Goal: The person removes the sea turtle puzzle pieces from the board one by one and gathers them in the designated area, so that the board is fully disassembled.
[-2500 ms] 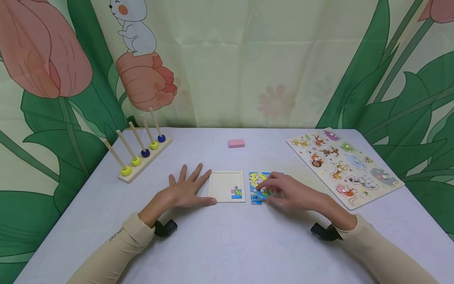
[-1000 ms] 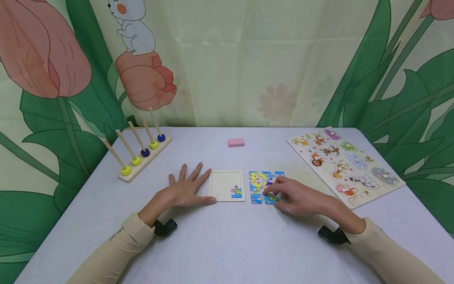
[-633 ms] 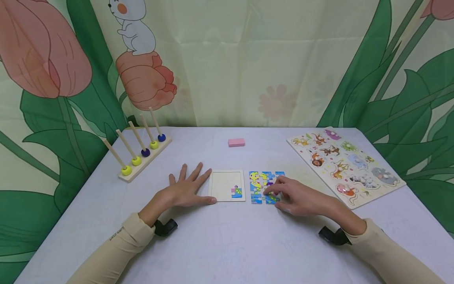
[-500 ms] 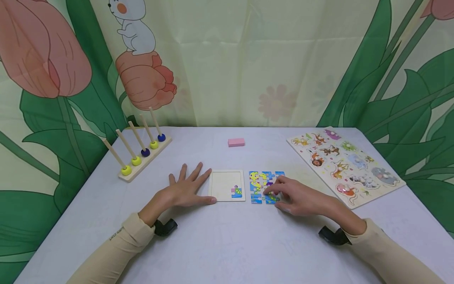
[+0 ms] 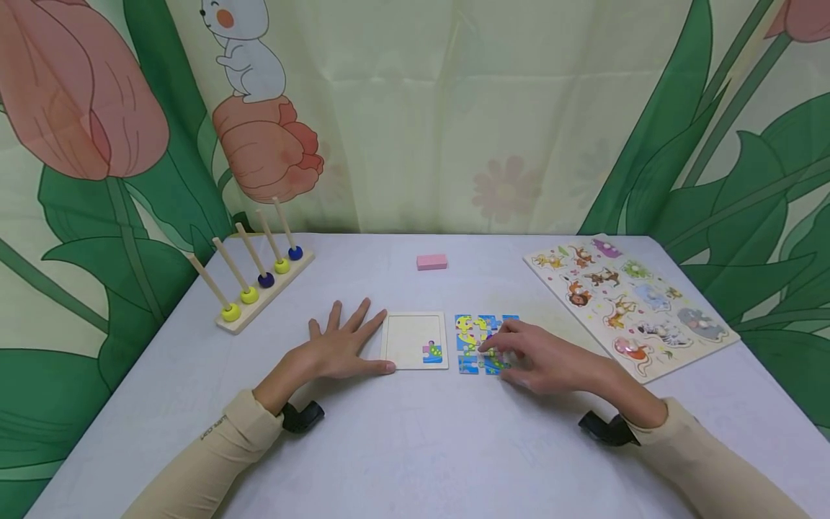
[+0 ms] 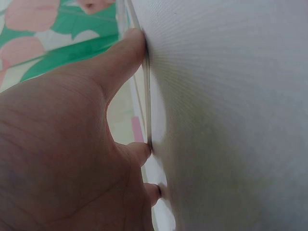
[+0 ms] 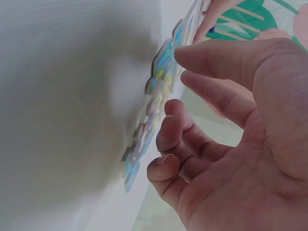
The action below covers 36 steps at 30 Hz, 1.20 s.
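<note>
My left hand [image 5: 338, 351] lies spread on the table, thumb tip and index fingertip at the left edge of a square wooden puzzle tray [image 5: 403, 315]. In the tray's lower right corner sits a small patch of jigsaw [image 5: 432, 352], blue, green and pink. Right of the tray, loose jigsaw pieces [image 5: 465, 342] in blue and yellow lie in rough rows. Over their right side hovers my right hand [image 5: 545, 357]; it covers some of them. In the right wrist view its thumb and index finger stand apart, the other fingers bent, with nothing between them.
A pink block [image 5: 431, 262] lies beyond the tray. At the left stands a wooden peg rack [image 5: 266, 292] with yellow and blue beads. An animal puzzle board [image 5: 622, 303] lies at the right, and a printed curtain [image 5: 415, 144] hangs behind the table.
Over the last seconds my right hand has shifted right across the loose pieces, uncovering ones at the left. Since half a second ago it has barely moved. The left hand stays put.
</note>
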### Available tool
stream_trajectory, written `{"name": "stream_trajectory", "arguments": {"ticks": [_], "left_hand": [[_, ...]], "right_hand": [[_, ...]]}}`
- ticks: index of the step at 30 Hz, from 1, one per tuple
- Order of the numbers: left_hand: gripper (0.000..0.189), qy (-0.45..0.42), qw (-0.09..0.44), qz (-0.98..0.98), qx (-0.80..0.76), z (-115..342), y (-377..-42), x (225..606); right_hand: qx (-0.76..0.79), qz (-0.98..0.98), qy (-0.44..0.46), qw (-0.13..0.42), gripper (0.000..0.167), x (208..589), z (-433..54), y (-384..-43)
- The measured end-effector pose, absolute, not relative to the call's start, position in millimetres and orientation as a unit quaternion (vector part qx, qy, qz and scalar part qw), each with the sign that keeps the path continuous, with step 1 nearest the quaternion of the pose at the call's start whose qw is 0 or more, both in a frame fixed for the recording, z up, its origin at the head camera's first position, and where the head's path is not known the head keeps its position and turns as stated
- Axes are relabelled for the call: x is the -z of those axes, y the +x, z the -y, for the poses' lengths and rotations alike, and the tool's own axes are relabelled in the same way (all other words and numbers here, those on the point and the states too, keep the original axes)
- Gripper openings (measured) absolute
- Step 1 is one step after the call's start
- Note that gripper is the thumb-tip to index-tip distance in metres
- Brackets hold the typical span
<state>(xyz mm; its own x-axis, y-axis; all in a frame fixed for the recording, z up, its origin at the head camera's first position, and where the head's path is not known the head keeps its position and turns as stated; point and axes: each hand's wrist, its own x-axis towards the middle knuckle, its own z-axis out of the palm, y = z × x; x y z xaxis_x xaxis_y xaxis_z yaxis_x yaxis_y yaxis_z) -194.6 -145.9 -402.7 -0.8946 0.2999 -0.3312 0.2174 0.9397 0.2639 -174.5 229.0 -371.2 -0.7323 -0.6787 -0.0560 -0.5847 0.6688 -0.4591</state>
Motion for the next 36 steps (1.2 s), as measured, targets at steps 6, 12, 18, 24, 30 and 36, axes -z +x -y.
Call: {"name": "stream_trajectory", "arguments": {"ticks": [6, 12, 18, 24, 30, 36], "left_hand": [[0.113, 0.131, 0.189, -0.967, -0.110, 147, -197, 407], [0.111, 0.135, 0.190, -0.965, -0.123, 146, -191, 398], [0.108, 0.128, 0.194, -0.965, -0.120, 144, -191, 397], [0.108, 0.127, 0.190, -0.966, -0.117, 144, -193, 401], [0.108, 0.131, 0.186, -0.966, -0.124, 144, -192, 400], [0.108, 0.129, 0.187, -0.966, -0.122, 144, -192, 400]], "right_hand": [[0.217, -0.901, -0.361, 0.101, 0.039, 368, -214, -178], [0.218, -0.898, -0.368, 0.097, 0.035, 367, -194, -182], [0.219, -0.898, -0.368, 0.102, 0.032, 371, -174, -189], [0.216, -0.902, -0.357, 0.114, 0.031, 374, -159, -194], [0.204, -0.907, -0.347, 0.122, 0.030, 375, -151, -196], [0.200, -0.908, -0.346, 0.126, 0.032, 376, -149, -198]]}}
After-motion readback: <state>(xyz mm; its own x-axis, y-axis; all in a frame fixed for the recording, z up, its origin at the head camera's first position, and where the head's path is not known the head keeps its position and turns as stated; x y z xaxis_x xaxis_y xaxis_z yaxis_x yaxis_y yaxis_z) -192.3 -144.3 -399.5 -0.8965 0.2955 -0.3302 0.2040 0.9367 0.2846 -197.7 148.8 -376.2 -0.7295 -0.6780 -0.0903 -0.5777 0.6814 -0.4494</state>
